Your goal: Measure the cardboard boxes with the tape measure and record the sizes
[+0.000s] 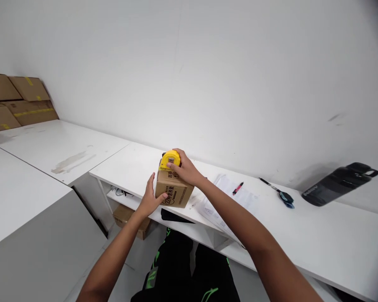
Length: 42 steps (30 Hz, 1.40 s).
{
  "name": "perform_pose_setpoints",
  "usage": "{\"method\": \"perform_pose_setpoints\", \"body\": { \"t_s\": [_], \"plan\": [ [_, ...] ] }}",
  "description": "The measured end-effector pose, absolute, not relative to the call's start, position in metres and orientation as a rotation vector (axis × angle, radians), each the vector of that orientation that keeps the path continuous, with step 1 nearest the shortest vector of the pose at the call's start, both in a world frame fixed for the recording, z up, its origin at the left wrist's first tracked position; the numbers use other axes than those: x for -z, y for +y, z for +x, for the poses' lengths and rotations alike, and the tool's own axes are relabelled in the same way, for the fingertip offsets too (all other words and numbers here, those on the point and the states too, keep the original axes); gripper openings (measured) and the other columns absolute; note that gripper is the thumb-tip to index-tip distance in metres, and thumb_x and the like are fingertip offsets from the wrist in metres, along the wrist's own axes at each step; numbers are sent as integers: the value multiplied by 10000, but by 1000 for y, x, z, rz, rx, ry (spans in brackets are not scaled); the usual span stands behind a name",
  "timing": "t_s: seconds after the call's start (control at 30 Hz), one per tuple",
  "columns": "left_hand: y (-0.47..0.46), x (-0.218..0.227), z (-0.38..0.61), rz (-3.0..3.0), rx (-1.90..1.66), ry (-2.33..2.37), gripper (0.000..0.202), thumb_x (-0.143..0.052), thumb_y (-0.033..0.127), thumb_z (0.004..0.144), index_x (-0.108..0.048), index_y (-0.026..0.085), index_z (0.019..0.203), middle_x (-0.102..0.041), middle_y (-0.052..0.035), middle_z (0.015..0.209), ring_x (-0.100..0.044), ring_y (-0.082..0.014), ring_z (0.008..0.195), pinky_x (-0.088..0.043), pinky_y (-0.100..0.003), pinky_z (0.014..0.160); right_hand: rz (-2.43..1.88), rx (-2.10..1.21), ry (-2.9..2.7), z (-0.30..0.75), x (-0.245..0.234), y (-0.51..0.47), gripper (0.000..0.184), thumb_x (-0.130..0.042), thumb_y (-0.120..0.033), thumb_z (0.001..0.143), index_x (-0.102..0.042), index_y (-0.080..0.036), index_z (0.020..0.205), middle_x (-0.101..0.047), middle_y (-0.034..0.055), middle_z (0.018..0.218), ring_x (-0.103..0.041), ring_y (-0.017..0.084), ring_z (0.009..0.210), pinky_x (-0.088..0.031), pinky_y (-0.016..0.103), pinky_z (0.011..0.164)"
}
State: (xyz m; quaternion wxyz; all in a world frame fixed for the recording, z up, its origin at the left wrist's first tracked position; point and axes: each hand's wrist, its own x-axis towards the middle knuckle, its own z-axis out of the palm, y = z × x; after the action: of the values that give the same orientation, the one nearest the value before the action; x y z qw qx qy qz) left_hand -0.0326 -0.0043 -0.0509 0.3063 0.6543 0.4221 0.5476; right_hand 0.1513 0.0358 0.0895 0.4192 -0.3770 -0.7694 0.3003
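A small brown cardboard box (179,195) with dark printing stands at the front edge of the white desk (135,155). On its top, toward the far left edge, a yellow tape measure (170,158) is gripped by my right hand (185,167), thumb pressed on its near side. My left hand (150,199) rests against the left side of the box, thumb across its printed front face and fingers spread along the side. Whether any tape blade is pulled out is hard to see.
Papers (220,197) with a red and black pen (238,188) lie right of the box. Farther right are a dark strapped item (285,198) and a black bottle (337,184). Cardboard boxes (28,111) are stacked at far left. Below the desk, a shelf and another box (123,214) show.
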Motion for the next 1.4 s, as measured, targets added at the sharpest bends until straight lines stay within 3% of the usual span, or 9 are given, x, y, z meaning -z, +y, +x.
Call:
{"method": "perform_pose_setpoints", "body": {
  "t_s": [0.1,0.27,0.57,0.8,1.03,1.4],
  "plan": [
    [-3,23,-25,1696,-1535,1061,969,-672,559,770,-135,281,1527,-123,-124,1611,-147,-313,1475,-252,-485,1155,-977,-656,-2030,145,-88,35,564,-558,-448,863,-365,-258,1358,-546,76,1275,-548,243,1100,-422,441,980],
    [-1,-3,-7,1546,-1464,961,934,-654,499,818,-100,280,1537,-274,-129,1567,-393,-295,1376,-386,-441,1090,-969,-567,-2142,142,-87,36,584,-540,-429,874,-328,-231,1381,-485,114,1359,-527,258,1141,-399,442,999],
    [-11,-5,-10,1463,-1471,1068,767,-605,503,853,-292,229,1498,-395,-107,1513,-446,-271,1339,-390,-403,1100,-926,-589,-2219,186,-96,30,497,-566,-439,874,-395,-239,1296,-548,93,1228,-562,243,1038,-467,404,888],
    [-10,-7,-7,1542,-1459,1135,705,-572,503,873,-330,235,1478,-411,-100,1501,-443,-276,1339,-401,-397,1090,-1186,-655,-2112,257,-82,2,562,-605,-516,841,-348,-262,1271,-571,74,1125,-588,226,908,-500,358,736],
    [-5,-5,-6,1556,-1508,1167,661,-579,484,871,-385,233,1451,-462,-92,1464,-450,-272,1333,-371,-404,1113,-1237,-537,-2137,264,-80,-9,558,-599,-513,837,-361,-262,1275,-603,78,1079,-598,238,848,-489,360,686],
    [-3,-2,-6,1546,-1531,1221,675,-588,488,862,-397,220,1452,-483,-103,1446,-457,-270,1326,-333,-411,1133,-1245,-659,-2079,277,-69,-13,541,-573,-499,861,-323,-258,1277,-592,57,1023,-581,208,810,-479,325,650]
  ]
}}
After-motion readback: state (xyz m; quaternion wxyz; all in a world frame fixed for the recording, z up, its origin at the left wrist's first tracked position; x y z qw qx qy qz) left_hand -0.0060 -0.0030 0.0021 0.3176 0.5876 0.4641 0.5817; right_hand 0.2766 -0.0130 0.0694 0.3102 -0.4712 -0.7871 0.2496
